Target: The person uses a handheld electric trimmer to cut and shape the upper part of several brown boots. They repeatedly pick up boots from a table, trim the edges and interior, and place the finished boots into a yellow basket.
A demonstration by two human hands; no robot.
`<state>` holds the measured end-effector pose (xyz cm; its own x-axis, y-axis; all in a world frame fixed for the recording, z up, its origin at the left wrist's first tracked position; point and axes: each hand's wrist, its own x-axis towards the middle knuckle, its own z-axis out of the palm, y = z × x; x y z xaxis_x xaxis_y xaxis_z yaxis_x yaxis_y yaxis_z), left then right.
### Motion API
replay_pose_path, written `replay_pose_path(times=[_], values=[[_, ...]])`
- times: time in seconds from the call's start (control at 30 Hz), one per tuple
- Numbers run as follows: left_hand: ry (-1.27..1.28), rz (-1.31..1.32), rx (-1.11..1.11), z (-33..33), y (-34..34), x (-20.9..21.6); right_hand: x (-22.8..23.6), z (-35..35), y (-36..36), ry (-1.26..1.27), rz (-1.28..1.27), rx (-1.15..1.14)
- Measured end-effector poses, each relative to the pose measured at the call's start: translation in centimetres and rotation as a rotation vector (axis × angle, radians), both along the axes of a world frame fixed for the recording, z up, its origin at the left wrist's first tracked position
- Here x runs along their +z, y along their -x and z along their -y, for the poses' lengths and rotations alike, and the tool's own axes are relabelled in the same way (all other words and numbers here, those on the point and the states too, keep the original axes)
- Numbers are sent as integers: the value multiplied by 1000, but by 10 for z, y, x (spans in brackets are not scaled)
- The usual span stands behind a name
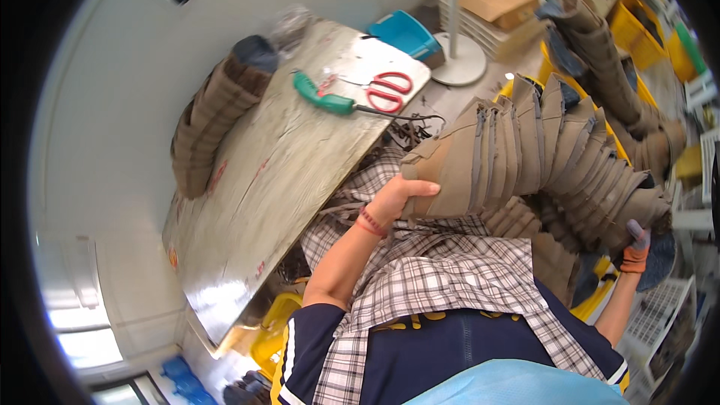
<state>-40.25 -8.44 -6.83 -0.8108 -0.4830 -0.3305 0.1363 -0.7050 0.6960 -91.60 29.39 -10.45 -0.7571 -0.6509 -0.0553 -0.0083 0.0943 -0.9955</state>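
Note:
A long, arched stack of brown cut pieces [525,142] with blue-grey undersides spans the space between my hands. At its left end, my left hand [401,196] is closed on the outermost pieces, thumb on top and the other fingers hidden. My right hand [636,246], in an orange and grey glove, holds the far right end from below; its fingers are mostly hidden. On the table, left of the stack, lie red-handled scissors [388,92] and a green corded hand tool [322,95].
Another stack of brown pieces [217,116] leans against the wall on the worn wooden table [277,172]. More such stacks [600,60] fill yellow crates [637,26] at the right. A blue bin [405,34] and a white pole base [459,60] stand beyond the table.

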Motion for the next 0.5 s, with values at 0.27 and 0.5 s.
replay_pose_path(times=[0.27,0.5], values=[[269,-34,597,-56,-158,86,93,229,-63,245,36,433],[378,28,1181,-133,-294,108,174,445,-235,343,100,990]])
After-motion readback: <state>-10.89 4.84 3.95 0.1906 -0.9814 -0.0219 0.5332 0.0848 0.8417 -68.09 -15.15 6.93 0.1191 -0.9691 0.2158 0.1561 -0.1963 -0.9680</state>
